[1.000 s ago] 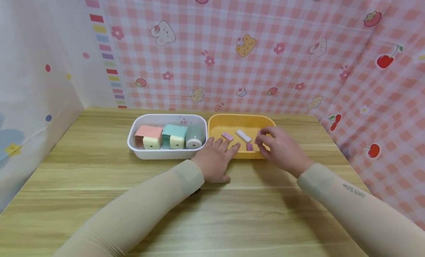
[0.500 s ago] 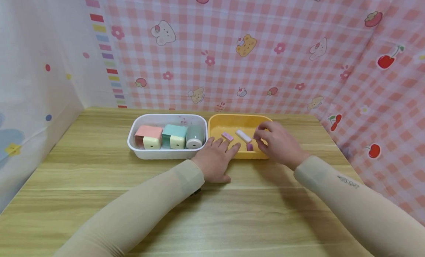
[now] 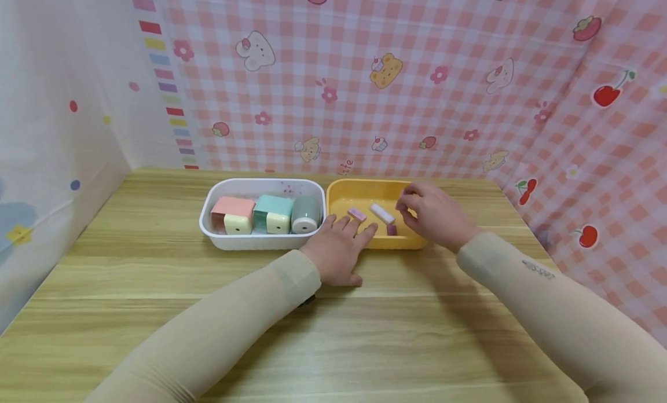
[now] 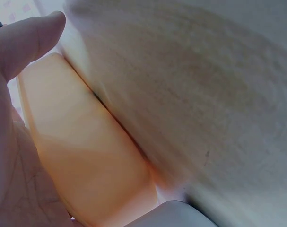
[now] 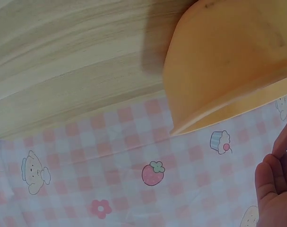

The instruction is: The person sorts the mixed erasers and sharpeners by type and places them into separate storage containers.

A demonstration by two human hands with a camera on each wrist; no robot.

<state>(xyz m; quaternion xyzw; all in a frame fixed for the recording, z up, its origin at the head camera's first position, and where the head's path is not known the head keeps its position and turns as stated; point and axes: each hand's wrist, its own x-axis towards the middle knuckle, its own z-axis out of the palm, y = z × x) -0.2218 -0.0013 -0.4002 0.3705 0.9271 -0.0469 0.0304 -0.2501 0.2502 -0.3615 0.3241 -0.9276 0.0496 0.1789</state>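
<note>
My left hand (image 3: 336,249) lies with spread fingers over the near rim of the yellow bin (image 3: 359,186). In the left wrist view, its thumb and palm show beside the bin's outer wall (image 4: 91,142). Inside the bin are a pink-purple block (image 3: 356,213), a whitish block (image 3: 382,213) and a purple block (image 3: 392,230), all small and eraser-like. Above the bin's right end, my right hand (image 3: 440,215) pinches a small pink block (image 3: 399,201), mostly hidden by the fingers. The right wrist view shows only part of this hand (image 5: 278,189), near the bin's rim.
A white bin (image 3: 263,241) stands against the yellow bin's left side. It holds a pink box (image 3: 233,207), a teal box (image 3: 274,205) and a grey-green cylinder (image 3: 306,207). Behind the wooden table (image 3: 396,333) hangs a pink checked cloth (image 3: 354,119).
My right hand has shifted slightly up and left, raising the pinched pink block toward the back of the yellow bin. The left hand and the blocks in the bin have stayed put.
</note>
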